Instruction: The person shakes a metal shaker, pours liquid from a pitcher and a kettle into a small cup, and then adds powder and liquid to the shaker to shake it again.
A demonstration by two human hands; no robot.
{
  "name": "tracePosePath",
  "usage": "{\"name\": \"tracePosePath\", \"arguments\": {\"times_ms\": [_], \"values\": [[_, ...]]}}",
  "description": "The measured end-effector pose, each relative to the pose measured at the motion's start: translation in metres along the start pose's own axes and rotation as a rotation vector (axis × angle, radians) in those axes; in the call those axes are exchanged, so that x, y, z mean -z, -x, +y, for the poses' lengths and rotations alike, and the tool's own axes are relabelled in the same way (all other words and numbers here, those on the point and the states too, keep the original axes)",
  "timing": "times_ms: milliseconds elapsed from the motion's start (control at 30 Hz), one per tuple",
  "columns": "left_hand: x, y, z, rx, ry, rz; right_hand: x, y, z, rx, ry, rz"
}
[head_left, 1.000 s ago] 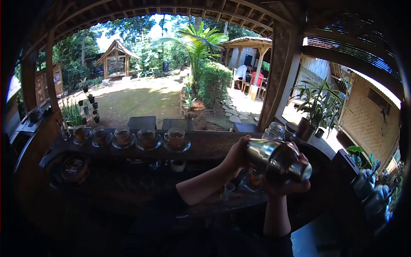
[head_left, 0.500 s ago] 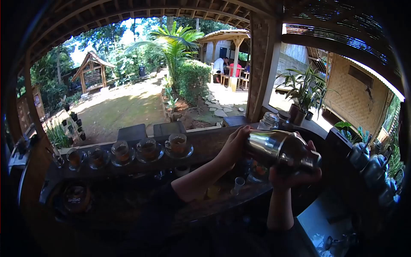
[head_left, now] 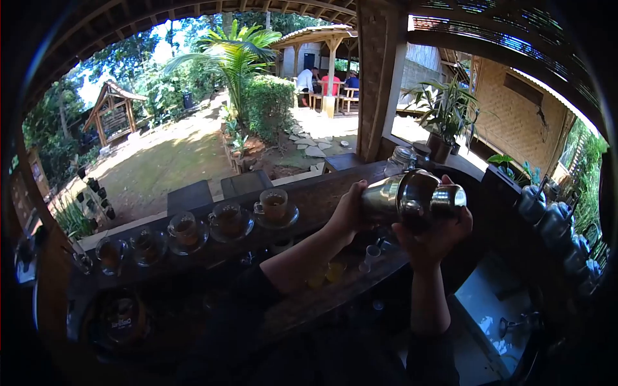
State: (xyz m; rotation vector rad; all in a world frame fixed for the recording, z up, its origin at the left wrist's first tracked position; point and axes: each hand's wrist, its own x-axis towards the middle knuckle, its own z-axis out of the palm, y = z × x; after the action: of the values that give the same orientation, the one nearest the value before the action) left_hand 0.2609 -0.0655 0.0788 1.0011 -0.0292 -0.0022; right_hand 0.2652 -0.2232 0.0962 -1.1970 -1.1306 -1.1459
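A shiny metal cocktail shaker [head_left: 393, 197] lies on its side in the air above the counter, its capped end to the right. My left hand [head_left: 349, 209] is closed around the base end. Around the capped end, my right hand [head_left: 434, 239] is wrapped from below and behind, with the small cap [head_left: 449, 198] showing between its fingers. Below the shaker, a small clear cup [head_left: 371, 253] stands on the dark lower counter. Behind it, a glass jar [head_left: 400, 159] with a lid sits on the bar top.
Several glass cups of brown drink, such as this cup [head_left: 273, 204], stand on saucers along the bar top [head_left: 315, 222]. Metal kettles [head_left: 555, 222] line the right side, near a sink [head_left: 489, 309]. A potted plant [head_left: 447, 119] is at the back right. People [head_left: 329, 83] sit outside under a shelter.
The shaker has turned in my hands, so its cap now shows more clearly at the right. The view has swung slightly to the right and tilted.
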Motion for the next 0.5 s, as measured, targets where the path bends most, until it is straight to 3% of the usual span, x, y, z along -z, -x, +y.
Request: {"name": "tracePosePath", "arguments": {"times_ms": [67,133,200,267,300,333,367,400,467,500], "values": [[-0.002,0.006,0.001,-0.001,0.026,-0.030,0.004,-0.004,-0.019,0.125,0.041,0.010],[-0.025,0.036,0.019,-0.316,-0.008,-0.224,0.000,-0.013,-0.075,0.116,-0.142,0.006],[-0.031,0.052,0.029,-0.582,-0.276,-0.336,-0.006,-0.012,-0.069,0.166,-0.173,0.016],[-0.027,0.034,0.025,-0.631,-0.242,-0.296,-0.012,-0.008,-0.057,0.272,-0.212,0.059],[-0.018,0.009,0.014,-0.569,-0.118,-0.238,-0.015,-0.004,-0.049,0.321,-0.230,0.085],[-0.001,-0.018,-0.001,-0.370,0.008,-0.171,-0.005,0.012,0.000,0.374,-0.065,0.023],[0.016,-0.020,-0.008,-0.223,-0.058,-0.032,-0.007,0.013,0.021,0.265,0.112,0.027],[0.019,-0.011,-0.006,-0.076,-0.126,0.102,-0.006,0.012,0.027,0.021,0.133,-0.023],[0.004,-0.008,-0.006,-0.074,-0.136,0.188,0.003,0.009,0.028,0.043,0.016,0.009],[-0.007,-0.003,-0.002,-0.230,-0.141,0.097,0.012,0.012,0.015,-0.022,-0.102,-0.004]]}}
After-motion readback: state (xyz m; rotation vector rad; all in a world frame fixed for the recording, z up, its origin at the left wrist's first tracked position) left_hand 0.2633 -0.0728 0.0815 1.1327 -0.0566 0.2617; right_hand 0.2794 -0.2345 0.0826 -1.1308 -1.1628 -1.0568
